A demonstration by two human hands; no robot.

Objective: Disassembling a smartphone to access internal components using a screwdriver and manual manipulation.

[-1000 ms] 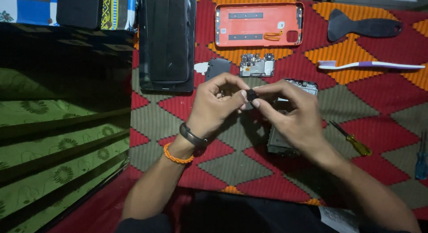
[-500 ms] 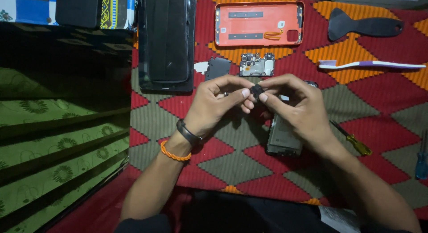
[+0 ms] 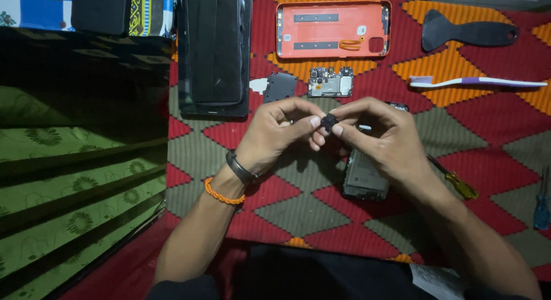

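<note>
Both hands meet above a patterned red, orange and grey cloth [image 3: 241, 208]. The left hand [image 3: 275, 133] and the right hand [image 3: 376, 136] pinch a small black part [image 3: 328, 123] between them. The fingertips of each hand close on it from opposite sides, and the remaining fingers curl loosely inward. The part is too small to identify further.

The left wrist carries a dark band [image 3: 240, 168] and, just behind it, an orange beaded bracelet [image 3: 222, 194].

Directly under the right hand lies an opened phone body [image 3: 363, 179], partly hidden by the palm. To the right of the right wrist lies a screwdriver with a yellow handle [image 3: 456, 182]. Farther right, near the frame edge, lies a blue-handled tool [image 3: 542, 211].

Just beyond the fingertips lie a small circuit board [image 3: 329, 82] and, beside it toward the left hand, a dark cover plate [image 3: 280, 86]. Beyond these lies an orange back cover [image 3: 333, 29], inner side up. Beyond the left hand lies a black screen panel [image 3: 213, 50]. Beyond the right hand lie a toothbrush [image 3: 476, 82] and, farther off, a black flat pry tool [image 3: 468, 33].
</note>
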